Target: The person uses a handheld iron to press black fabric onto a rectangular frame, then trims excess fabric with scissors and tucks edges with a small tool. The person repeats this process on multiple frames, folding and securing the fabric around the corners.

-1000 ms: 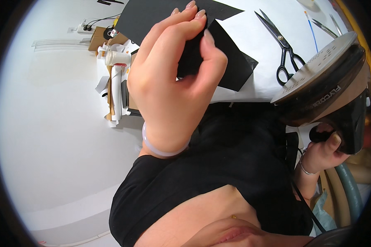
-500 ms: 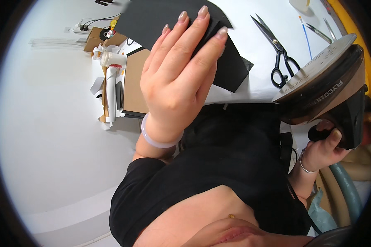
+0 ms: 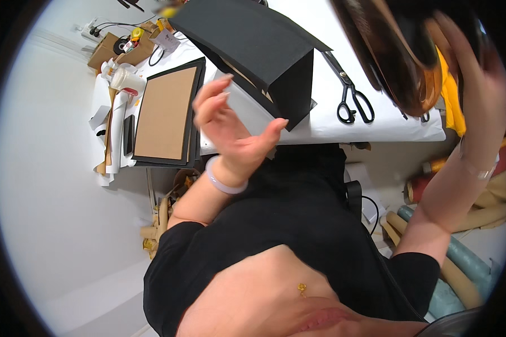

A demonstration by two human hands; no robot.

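My left hand point(image 3: 233, 132) is raised just in front of a black box-like piece point(image 3: 247, 42), thumb spread and fingers loosely curled, with nothing in it. The piece stands on the white-covered table with a wide top face and a folded end; a tan strip shows along its open near side. At the upper right, my right hand point(image 3: 478, 73) grips the handle of a dark clothes iron point(image 3: 382, 62) with a coppery edge. Motion smears the iron, and the picture's edge cuts it off. Black-handled scissors point(image 3: 351, 95) lie between the piece and the iron, their blades partly hidden behind it.
To the left, a tan board with a black border point(image 3: 166, 112) lies at the table's edge. Beyond it are a white cup point(image 3: 128, 81), paper rolls and a cardboard box point(image 3: 104, 51). Material rolls point(image 3: 461, 253) lean at the lower right. Yellow material point(image 3: 452, 95) hangs at the right.
My right hand has lifted the iron up and over the table's right side. My left hand has come off the black piece and drawn back; the piece now shows a boxy, raised shape.
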